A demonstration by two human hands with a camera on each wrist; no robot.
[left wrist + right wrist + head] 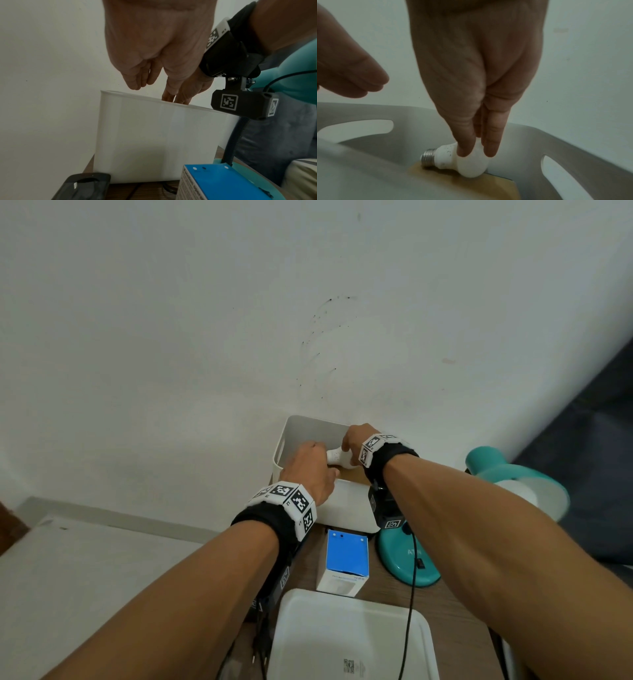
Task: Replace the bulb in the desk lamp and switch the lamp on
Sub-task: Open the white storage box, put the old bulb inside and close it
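A white bulb point(337, 457) with a metal screw base lies low inside the white bin point(342, 505), on brown card. My right hand point(346, 451) reaches down into the bin and pinches the bulb point(467, 162) between thumb and fingers point(489, 146). My left hand point(318, 470) hovers at the bin's near rim with loosely curled fingers, holding nothing; it shows as relaxed in the left wrist view point(145, 81). The teal desk lamp point(404, 563) stands to the right of the bin, its shade point(524, 484) tilted to the right.
A blue and white box point(346, 556) stands just in front of the bin. A white lid point(352, 635) lies nearest me. The lamp's black cord point(409, 628) trails across the wooden table. The wall rises directly behind the bin.
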